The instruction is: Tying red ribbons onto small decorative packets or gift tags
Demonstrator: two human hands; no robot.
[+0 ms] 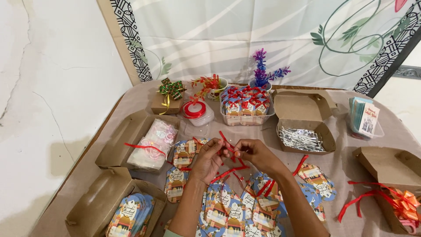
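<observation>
Left hand and right hand meeting above the bench, each grip pinched narrow on one thin red ribbon stretched between fingertips. Below both grips, printed gift tags scattered; beyond the right grip, open cardboard box with silver twist ties.

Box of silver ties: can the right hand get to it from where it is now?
Probably yes. The box of silver ties sits open-topped just beyond and to the right of the right hand, with only bare cloth between. The hand pinches a red ribbon with the left hand, though, so it is occupied.
</observation>
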